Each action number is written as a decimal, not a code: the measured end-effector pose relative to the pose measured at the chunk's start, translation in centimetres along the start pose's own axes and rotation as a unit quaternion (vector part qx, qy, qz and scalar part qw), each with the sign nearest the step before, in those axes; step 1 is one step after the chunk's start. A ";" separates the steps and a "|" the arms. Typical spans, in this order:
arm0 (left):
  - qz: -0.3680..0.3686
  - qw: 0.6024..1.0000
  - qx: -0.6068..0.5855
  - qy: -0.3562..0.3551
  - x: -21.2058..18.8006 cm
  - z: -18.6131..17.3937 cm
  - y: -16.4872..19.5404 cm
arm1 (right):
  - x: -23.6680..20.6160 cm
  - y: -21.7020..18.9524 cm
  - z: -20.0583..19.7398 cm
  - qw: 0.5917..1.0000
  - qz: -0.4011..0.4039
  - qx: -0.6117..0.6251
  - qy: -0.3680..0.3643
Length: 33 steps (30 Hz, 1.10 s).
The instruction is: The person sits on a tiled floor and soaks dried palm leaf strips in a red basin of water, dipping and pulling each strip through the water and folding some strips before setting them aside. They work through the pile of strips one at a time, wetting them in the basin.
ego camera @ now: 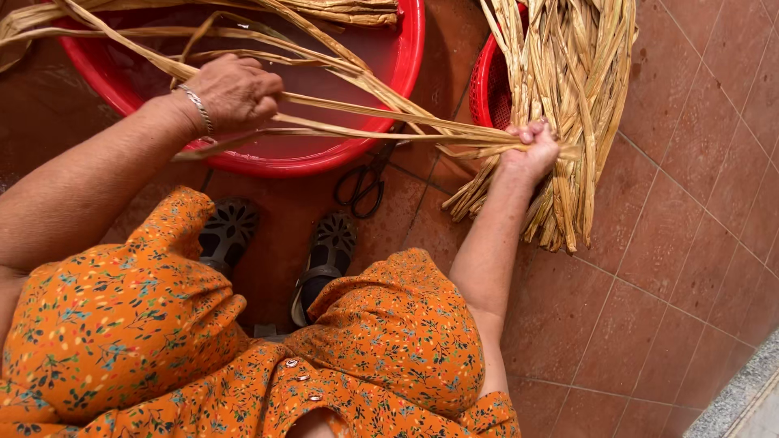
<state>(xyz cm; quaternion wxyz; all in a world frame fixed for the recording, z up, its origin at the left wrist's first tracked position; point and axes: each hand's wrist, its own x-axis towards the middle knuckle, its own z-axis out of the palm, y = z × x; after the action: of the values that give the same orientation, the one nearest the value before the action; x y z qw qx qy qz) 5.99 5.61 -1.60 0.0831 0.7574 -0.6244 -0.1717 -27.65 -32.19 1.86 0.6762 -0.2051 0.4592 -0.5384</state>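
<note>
My left hand (235, 91), with a metal bracelet at the wrist, is closed on several long dried straw strips (357, 109) above a red basin (324, 154). The strips stretch rightward to my right hand (531, 150), which pinches their ends together. Just behind my right hand a thick bundle of dried straw (572, 97) hangs over a red mesh basket (489, 85) and fans down onto the tiled floor.
Black-handled scissors (363, 186) lie on the brown floor tiles between the basin and my feet. My dark sandals (324, 259) show below an orange floral dress (162, 341). More straw lies in the basin's top edge. A grey ledge (742, 397) runs at bottom right.
</note>
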 end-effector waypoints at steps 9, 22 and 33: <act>-0.034 0.994 0.068 0.078 -1.4 0.7 -4.7 | 3.4 -4.0 -4.4 0.997 -0.055 -0.008 0.056; -0.199 0.960 -0.169 -0.104 -2.3 -1.2 0.2 | -0.9 -3.2 0.4 0.985 -0.165 0.012 -0.056; -0.271 0.935 0.060 -0.221 -1.1 -0.5 -4.9 | -5.0 -2.0 1.7 0.986 -0.133 -0.057 -0.079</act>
<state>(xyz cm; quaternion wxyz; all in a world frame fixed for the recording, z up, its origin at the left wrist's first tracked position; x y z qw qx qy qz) 10.51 7.62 -2.68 -0.1518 0.8443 -0.4075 -0.3132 -27.28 -28.62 6.23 0.6194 -0.3446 0.4032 -0.5788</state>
